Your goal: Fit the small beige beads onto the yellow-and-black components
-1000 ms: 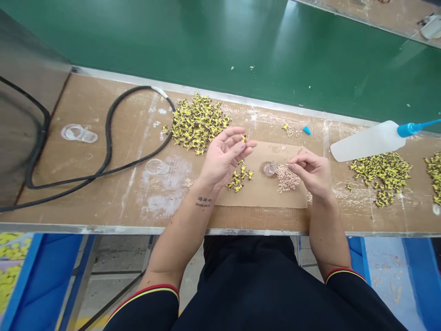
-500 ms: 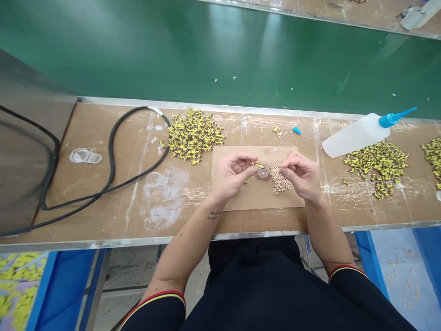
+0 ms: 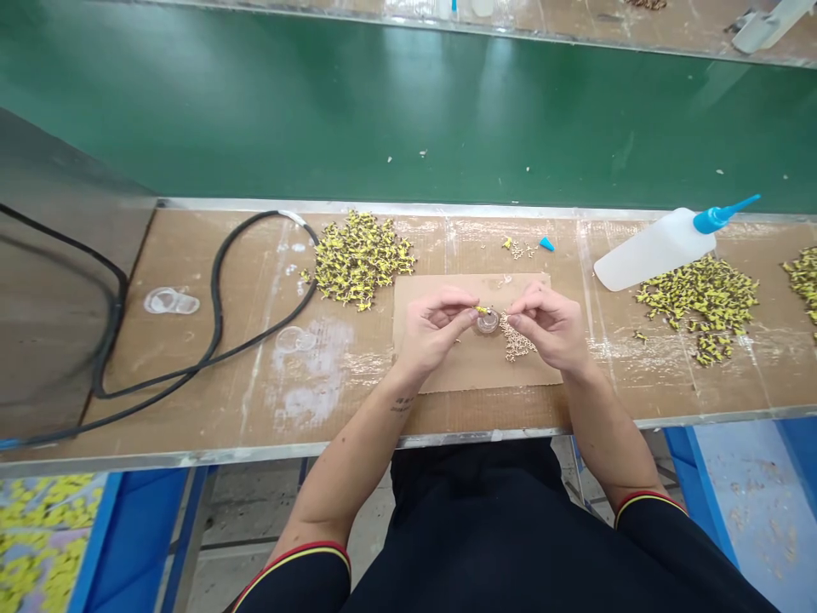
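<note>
Between thumb and forefinger, my left hand [image 3: 440,332] pinches a small yellow piece [image 3: 482,310] above a small round clear dish [image 3: 488,322]. My right hand [image 3: 550,328] is closed in a pinch just to the right of it. Whatever lies between its fingertips is too small to name. Under the right fingers is a heap of tiny pale pieces [image 3: 516,342], partly covered by the hand. Dish and heap rest on a flat cardboard sheet [image 3: 472,375].
Piles of small yellow-and-dark pieces lie left [image 3: 363,260] and right [image 3: 708,306]. A white squeeze bottle [image 3: 657,249] with a blue nozzle leans across the right pile. A blue cap [image 3: 547,244] lies at the back. A black cable [image 3: 217,311] loops across the left.
My right hand has moved left, bringing its fingertips closer to the yellow piece in my left hand. The whole view has shifted slightly.
</note>
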Motion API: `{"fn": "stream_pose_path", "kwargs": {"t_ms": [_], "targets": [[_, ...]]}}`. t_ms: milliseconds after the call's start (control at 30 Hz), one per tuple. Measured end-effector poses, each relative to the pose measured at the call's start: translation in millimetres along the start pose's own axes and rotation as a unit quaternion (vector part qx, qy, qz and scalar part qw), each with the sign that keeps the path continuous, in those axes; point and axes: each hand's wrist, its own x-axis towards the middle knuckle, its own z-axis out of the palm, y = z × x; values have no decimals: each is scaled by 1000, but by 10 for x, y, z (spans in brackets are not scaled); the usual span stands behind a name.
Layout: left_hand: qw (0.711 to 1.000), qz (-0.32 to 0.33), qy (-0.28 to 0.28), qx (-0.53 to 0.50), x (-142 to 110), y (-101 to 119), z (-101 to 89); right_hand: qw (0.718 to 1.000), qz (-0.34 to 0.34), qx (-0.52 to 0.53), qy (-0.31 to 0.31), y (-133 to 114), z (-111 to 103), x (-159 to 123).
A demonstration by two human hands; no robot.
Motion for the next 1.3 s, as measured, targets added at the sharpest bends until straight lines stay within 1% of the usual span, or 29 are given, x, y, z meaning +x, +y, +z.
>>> {"fn": "stream_pose_path", "kwargs": {"t_ms": [67,200,267,433,533,667,833,967,1033,1200,1267,1300], "targets": [[1000,-12,4,-22,1,-1,8,1000,-3,6,-4,-7,5,6],[993,-91,30,-66,-3,18,32,999,-2,18,-33,-22,27,13],[990,-111,35,-85,2,32,45,999,-4,20,-45,-27,39,13],[985,-117,48,-114,21,37,55,998,-6,17,-52,-28,48,6],[987,-114,38,-109,19,20,51,998,-9,16,-52,-18,45,1],[991,-94,18,-90,6,-22,40,999,-18,16,-46,-12,46,1],[998,-48,-20,-36,-24,-96,29,1000,-17,12,-19,-19,51,8],[999,-33,-10,34,-71,-74,68,1000,-7,18,15,0,63,1],[997,-19,-6,71,-96,-44,103,1000,3,20,17,14,75,-8],[988,87,7,128,-129,-27,169,999,11,40,-10,20,118,-25],[983,106,15,151,-139,-44,175,999,18,41,-12,13,135,-27],[982,105,19,156,-145,-53,176,999,22,40,-12,10,142,-27]]}}
